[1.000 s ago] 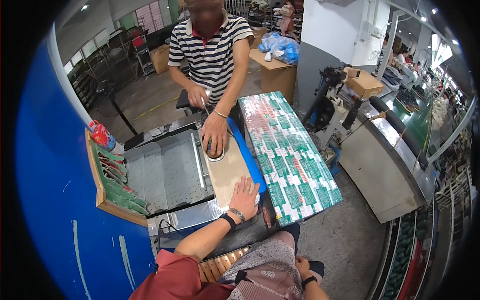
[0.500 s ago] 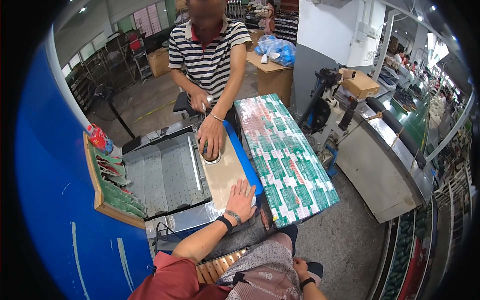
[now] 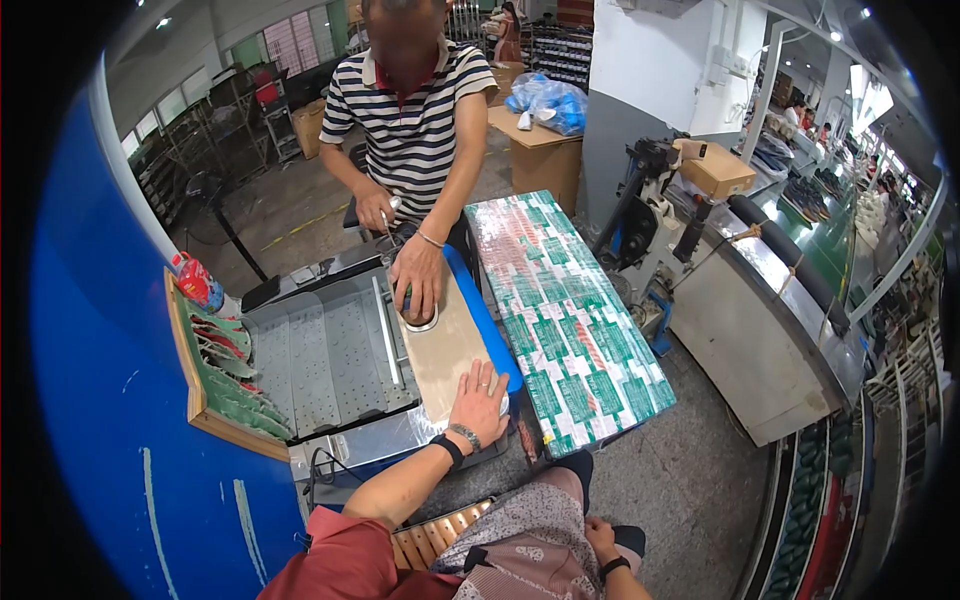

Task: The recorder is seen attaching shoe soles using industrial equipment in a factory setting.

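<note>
My left hand (image 3: 478, 405) lies flat on the near end of a pale tan board (image 3: 447, 345), fingers a little apart. A rounded pale thing shows partly at the hand's right edge. My right hand (image 3: 602, 540) rests on my thigh, its fingers loosely laid and partly visible; I see nothing in it. Across from me a person in a striped shirt presses a hand (image 3: 417, 280) on a small dark object (image 3: 417, 308) over an oval pale-rimmed opening in the board. The person's other hand (image 3: 375, 207) grips a light-handled tool (image 3: 393, 207). A blue edge (image 3: 488, 325) runs along the board.
Left of the board is a grey perforated tray (image 3: 320, 345) beside a wood-framed rack (image 3: 205, 395) of green and red pieces. A box wrapped in green-and-white printed film (image 3: 570, 320) stands at the right. Beyond it are a machine (image 3: 645, 225) and a metal bench (image 3: 765, 345).
The person across has leaned slightly, and the hand with the tool has shifted left and down. My two hands stay where they were.
</note>
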Tool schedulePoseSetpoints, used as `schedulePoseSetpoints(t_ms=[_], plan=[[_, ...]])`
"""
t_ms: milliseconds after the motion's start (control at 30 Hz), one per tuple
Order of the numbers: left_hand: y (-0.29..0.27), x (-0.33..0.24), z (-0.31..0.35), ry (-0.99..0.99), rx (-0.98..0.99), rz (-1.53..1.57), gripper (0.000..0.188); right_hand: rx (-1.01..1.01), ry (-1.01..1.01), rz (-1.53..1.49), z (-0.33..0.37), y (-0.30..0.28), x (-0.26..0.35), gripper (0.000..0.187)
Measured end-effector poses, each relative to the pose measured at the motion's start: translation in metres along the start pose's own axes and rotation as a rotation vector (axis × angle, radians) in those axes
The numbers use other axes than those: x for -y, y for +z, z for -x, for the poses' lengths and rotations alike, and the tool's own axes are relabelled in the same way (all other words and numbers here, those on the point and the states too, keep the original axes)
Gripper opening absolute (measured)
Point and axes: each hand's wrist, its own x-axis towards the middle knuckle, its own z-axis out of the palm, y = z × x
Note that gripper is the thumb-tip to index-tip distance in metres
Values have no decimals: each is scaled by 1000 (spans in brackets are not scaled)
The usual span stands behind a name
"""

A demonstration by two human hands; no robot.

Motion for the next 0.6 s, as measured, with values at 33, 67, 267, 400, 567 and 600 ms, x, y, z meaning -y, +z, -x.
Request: schedulePoseSetpoints(t_ms=[33, 67, 267, 400, 567, 600], plan=[[0, 0, 0, -1, 2, -3, 80, -5, -5, 15, 0, 0, 1, 30], [0, 0, 0, 8, -22, -7, 80, -18, 20, 33, 0, -1, 1, 30], [3, 2, 0, 30, -57, -30, 80, -12, 14, 78, 0, 1, 2, 30], [6, 4, 1, 21, -53, -14, 80, 17, -5, 72, 0, 3, 0, 30], [6, 4, 0, 30, -64, -42, 80, -6, 34, 63, -2, 1, -1, 30], [6, 4, 0, 23, -52, -33, 80, 7, 11, 74, -3, 0, -1, 30]])
